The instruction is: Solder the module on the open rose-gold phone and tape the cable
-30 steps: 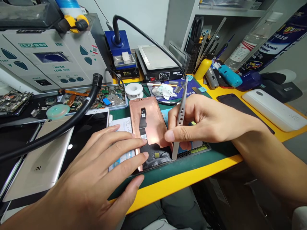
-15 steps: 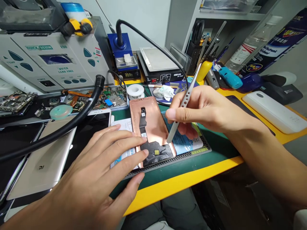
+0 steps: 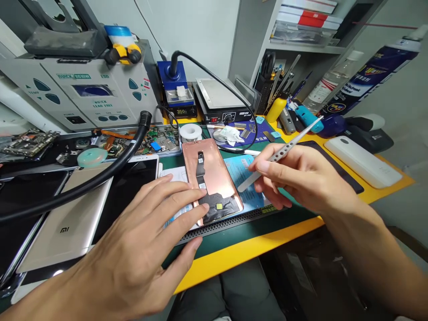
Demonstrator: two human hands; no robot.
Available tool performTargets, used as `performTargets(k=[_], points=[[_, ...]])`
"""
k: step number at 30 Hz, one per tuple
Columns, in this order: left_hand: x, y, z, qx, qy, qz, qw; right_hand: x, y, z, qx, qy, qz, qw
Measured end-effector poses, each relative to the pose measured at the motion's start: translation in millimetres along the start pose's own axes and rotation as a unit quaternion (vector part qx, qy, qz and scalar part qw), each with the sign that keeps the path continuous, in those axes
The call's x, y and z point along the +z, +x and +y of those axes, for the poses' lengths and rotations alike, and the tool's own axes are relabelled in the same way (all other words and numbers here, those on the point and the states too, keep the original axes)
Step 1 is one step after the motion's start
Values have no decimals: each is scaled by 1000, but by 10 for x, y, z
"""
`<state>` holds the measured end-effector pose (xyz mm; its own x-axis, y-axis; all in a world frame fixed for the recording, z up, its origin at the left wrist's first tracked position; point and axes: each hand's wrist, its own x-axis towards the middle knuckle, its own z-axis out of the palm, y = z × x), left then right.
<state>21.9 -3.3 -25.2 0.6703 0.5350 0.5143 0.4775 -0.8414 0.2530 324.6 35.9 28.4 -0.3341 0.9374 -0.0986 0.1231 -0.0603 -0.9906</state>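
Observation:
A copper-coloured phone panel (image 3: 217,169) lies near the table's front edge, with a black flex strip (image 3: 200,167) along it and a black patch (image 3: 222,207) at its near end. Fingertips of my left hand (image 3: 147,236) rest on the panel's lower left side, fingers spread, holding nothing. Between thumb and fingers, my right hand (image 3: 287,174) grips a metal tool with a row of holes (image 3: 282,152). The tool's flat end is just right of the panel, over a blue printed sheet (image 3: 242,167).
A gold phone back (image 3: 67,223) and dark phones lie at the left, under a black hose (image 3: 117,167). Behind stand a grey control unit (image 3: 96,107), a solder spool (image 3: 190,132) and a hot plate (image 3: 219,96). A white case (image 3: 363,160) sits at the right.
My right hand has moved slightly right and tilted the tool flatter, its flat end shifting off the panel. My left hand stays on the panel. The camera view has shifted.

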Motion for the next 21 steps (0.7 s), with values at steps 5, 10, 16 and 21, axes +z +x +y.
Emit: performTargets(k=[5, 10, 16, 21], points=[[21, 1, 6, 1, 7, 2, 1000, 63, -187, 89, 8, 9, 60, 998], [20, -7, 13, 1, 7, -2, 1000, 133, -273, 141, 31, 0, 78, 997], [20, -13, 8, 4, 10, 0, 1000, 114, -247, 180, 18, -21, 56, 998], [18, -14, 1, 11, 10, 1, 1000, 94, -255, 156, -2, -63, 51, 997]])
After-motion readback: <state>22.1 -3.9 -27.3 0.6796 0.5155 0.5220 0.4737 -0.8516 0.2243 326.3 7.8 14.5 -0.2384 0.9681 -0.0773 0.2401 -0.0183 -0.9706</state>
